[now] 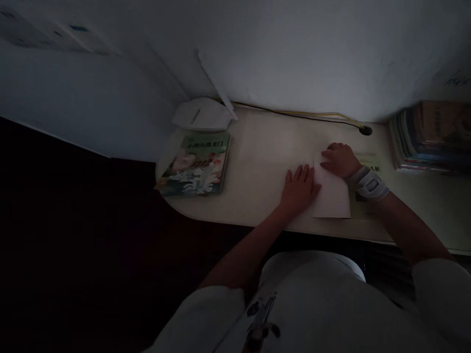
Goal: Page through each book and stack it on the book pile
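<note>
A narrow white sheet of paper lies near the table's front edge, partly over a pale green book. Whether the sheet is loose or belongs to that book, I cannot tell. My left hand rests flat on the tabletop at the sheet's left edge, fingers spread, its thumb reaching onto the paper. On the upper part of the sheet lies my right hand, fingers bent and apart, pressing on the paper. A light wristband wraps my right wrist and hides part of the green book.
Left on the white table lies a green picture-covered book. Behind it stands a white router with antennas against the wall. A cable runs along the wall to a hole. Stacked books stand right.
</note>
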Available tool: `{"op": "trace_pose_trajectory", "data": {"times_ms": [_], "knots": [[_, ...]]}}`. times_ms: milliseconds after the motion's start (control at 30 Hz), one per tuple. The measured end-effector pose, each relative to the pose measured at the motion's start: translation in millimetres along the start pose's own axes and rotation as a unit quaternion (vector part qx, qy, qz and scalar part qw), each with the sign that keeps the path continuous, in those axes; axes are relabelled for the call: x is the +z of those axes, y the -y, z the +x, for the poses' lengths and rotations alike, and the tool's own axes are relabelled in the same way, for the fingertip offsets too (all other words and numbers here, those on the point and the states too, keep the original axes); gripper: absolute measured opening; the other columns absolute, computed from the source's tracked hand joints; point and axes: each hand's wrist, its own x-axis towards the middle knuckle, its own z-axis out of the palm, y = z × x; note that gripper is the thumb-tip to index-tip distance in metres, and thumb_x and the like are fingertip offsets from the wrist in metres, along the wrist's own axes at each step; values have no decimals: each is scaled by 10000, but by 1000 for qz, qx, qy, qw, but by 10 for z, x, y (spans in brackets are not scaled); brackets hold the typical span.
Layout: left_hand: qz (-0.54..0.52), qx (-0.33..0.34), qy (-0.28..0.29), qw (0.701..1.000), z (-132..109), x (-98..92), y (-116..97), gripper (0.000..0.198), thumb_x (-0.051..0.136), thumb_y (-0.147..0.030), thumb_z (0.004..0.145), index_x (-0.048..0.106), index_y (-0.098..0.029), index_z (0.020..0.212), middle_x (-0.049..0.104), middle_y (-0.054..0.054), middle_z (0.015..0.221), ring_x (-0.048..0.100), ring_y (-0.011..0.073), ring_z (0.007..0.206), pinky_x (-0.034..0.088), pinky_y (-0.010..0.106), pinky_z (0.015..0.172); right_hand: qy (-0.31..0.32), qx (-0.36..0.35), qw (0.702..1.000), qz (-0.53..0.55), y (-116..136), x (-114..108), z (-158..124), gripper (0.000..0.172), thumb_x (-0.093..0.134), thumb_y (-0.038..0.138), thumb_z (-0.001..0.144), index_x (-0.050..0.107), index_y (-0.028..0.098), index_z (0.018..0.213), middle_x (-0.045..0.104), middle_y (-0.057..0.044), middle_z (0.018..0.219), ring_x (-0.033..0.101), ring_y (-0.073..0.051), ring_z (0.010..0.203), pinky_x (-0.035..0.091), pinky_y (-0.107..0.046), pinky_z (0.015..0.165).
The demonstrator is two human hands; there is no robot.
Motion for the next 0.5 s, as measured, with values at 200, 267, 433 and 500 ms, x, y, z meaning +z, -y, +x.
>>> {"op": "trace_pose_trajectory", "data": {"times_ms": [200,267,433,500], "knots": [[7,-8,9,1000,9,12,-4,589,270,-398,946,289,-71,1436,313,152,1504,241,282,1400,167,497,1132,26,-31,999,-9,-82,19,-7,331,476,353,865,694,124,962,604,-174,1108,505,-281,1046,368,-385,865],[5,-11,9,1000,9,16,-1,586,271,-387,946,290,-61,1433,310,154,1505,242,273,1401,167,481,1137,34,-49,998,-8,-118,22,-11,329,482,351,859,701,117,933,615,-172,1085,510,-274,1041,367,-381,877],[-20,-14,-14,1000,20,40,34,492,286,-320,954,394,-85,1373,393,139,1463,308,230,1374,207,442,1133,44,-73,996,4,-191,22,-18,310,504,348,840,713,123,885,634,-154,1056,529,-260,1039,374,-377,908],[-40,-17,-36,998,38,51,57,406,311,-274,952,494,-128,1284,477,114,1403,373,203,1334,243,409,1122,44,-77,996,3,-197,26,-19,307,507,344,837,716,123,875,640,-152,1041,533,-260,1040,382,-378,911]]}}
